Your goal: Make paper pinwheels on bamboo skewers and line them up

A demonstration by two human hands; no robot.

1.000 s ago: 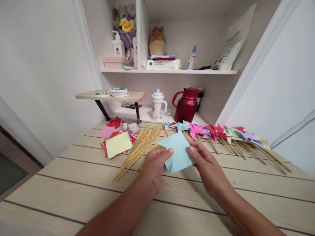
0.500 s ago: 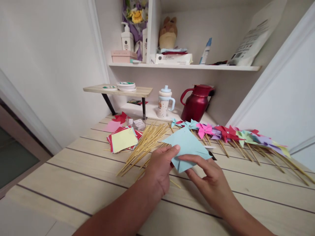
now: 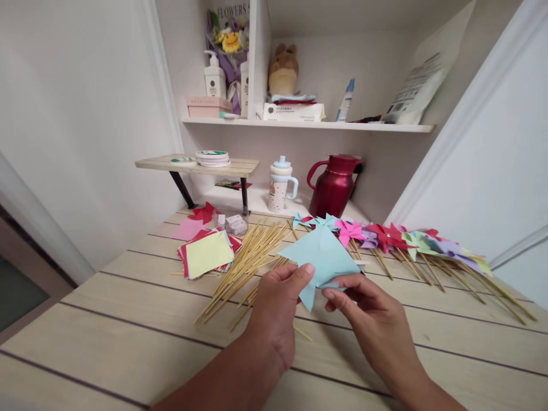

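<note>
A light blue square of paper (image 3: 319,251), cut in from its corners, is held above the table between both hands. My left hand (image 3: 280,294) pinches its left side, thumb on top and fingers beneath. At the lower right, my right hand (image 3: 363,302) grips one cut flap between thumb and fingers, and that flap is bent up toward the middle. A loose pile of thin wooden sticks (image 3: 250,257) lies just beyond my left hand. Finished paper pinwheels (image 3: 387,237) on sticks lie in a row behind and right of the paper.
Left of the sticks sits a stack of coloured paper squares (image 3: 209,254), with a clear box (image 3: 233,222) behind it. At the back stand a cup (image 3: 280,185), a red jug (image 3: 334,185) and a small raised wooden stand (image 3: 149,162). A shelf (image 3: 308,125) runs above.
My right thumb and fingers have closed on the lower right flap and bent it upward. The left hand keeps its pinch. The camera view has shifted a little.
</note>
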